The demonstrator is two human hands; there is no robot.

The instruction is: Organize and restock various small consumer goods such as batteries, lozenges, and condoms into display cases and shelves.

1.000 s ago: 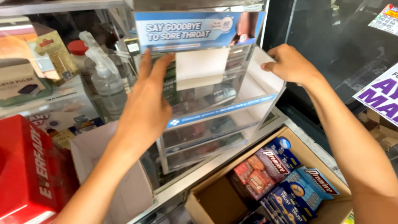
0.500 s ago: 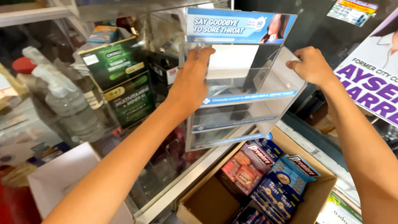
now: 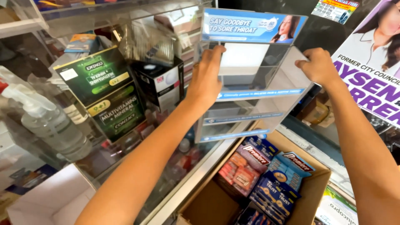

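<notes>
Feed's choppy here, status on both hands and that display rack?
Left hand grips clear acrylic display rack front-left; right hand holds right edge. Rack shelves look empty. Cardboard box of packets directly below.

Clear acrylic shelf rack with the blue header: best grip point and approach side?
Grip the clear rack by its two upright side walls, one hand from each side, as the left hand and right hand do now. It is wide, boxy and open-fronted; thin shelves and the header card probably offer poorer holds.
</notes>
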